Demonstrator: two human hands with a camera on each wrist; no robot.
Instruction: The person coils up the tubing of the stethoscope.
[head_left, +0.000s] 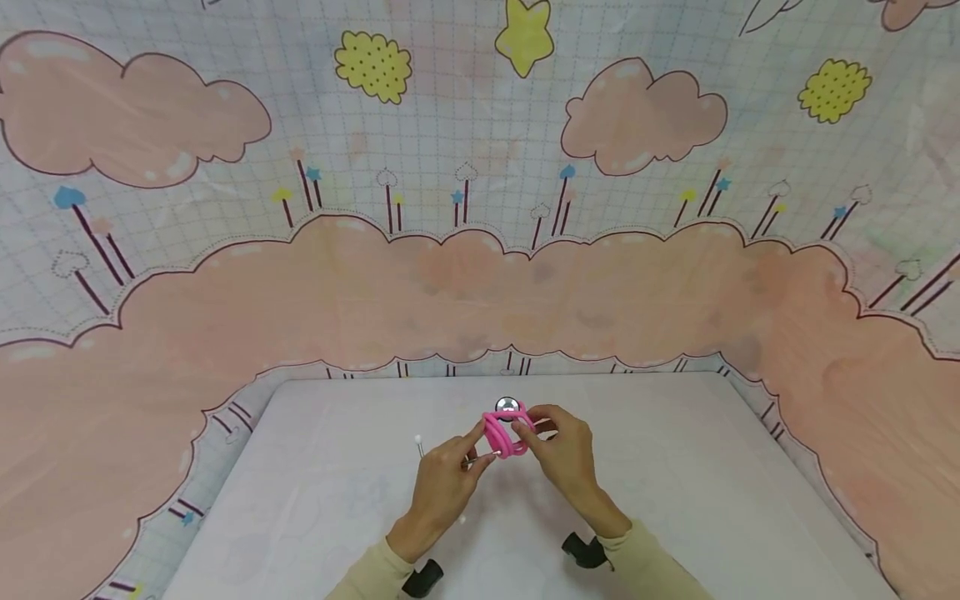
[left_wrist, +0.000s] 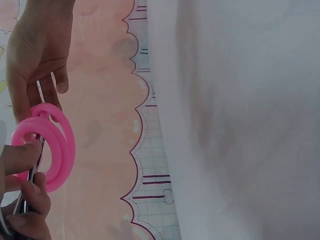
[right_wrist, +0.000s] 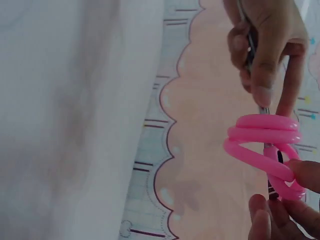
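Note:
A stethoscope with pink tubing (head_left: 495,437) is held between both hands over the white table, the tubing wound into several loops. My left hand (head_left: 441,482) grips its metal ear tubes (right_wrist: 252,50), fingertips at the near side of the coil. One ear tube ends in a white ear tip (head_left: 418,439) that sticks up beyond the left hand. On the coil's other side, my right hand (head_left: 567,457) pinches the pink tubing, thumb against a loop. The round silver chest piece (head_left: 507,407) shows at the coil's far edge. Inside the loops, a dark and metal part is half hidden.
The white tabletop (head_left: 315,500) spreads under both hands. Behind and around it hangs a cloth backdrop (head_left: 525,300) printed with clouds and stars. Black wrist cameras (head_left: 585,551) sit at both sleeves. A small white spot (head_left: 462,519) shows beside the left wrist.

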